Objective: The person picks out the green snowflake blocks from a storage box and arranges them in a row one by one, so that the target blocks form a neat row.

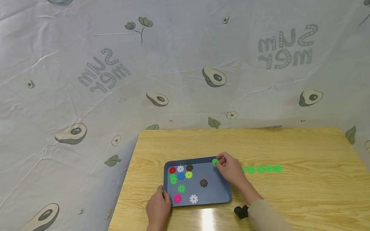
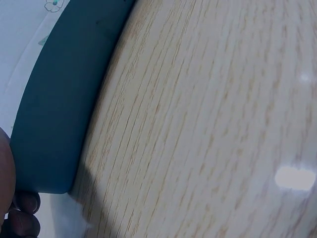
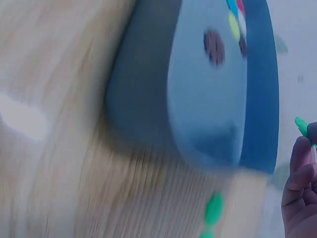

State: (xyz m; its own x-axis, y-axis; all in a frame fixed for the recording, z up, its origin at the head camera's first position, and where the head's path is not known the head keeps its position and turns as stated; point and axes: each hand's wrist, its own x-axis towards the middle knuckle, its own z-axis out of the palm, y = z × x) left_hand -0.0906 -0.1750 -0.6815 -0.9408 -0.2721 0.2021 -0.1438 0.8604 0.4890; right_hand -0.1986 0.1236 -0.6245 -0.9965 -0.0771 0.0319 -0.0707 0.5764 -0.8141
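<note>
Evidently, the work is part-way along; findings run from left to right. At the left, the left hand [image 1: 158, 206] grips the near left part of the tray [image 1: 211, 204], its fingers closed on the edge; the left wrist view shows fingertips curled at the tray's corner.

Within the tray, on the left side, lie a red disc [image 1: 172, 170], a pair of overlapping green discs [image 1: 173, 181], a pink disc [image 1: 177, 199], a white disc [image 1: 180, 169], a blue disc [image 1: 181, 176], a single green disc [image 1: 181, 189], a yellow disc [image 1: 189, 175] and a brown disc [image 1: 189, 167]. A second white disc [image 1: 193, 199] and a second brown disc [image 1: 203, 183] lie nearer the middle. These are judged to be the portion not yet dealt with.

At the tray's far right corner, the right hand [image 1: 231, 170] pinches one green disc [image 1: 215, 162] between its fingers, apparently raised clear of the tray.

To the right, on the table [image 1: 313, 202], runs a row of green discs [image 1: 260, 169], judged the completed portion. At least five show; the hand covers the row's left end, so the full count is undetermined. Whether they interlock or merely touch cannot be told.
</note>
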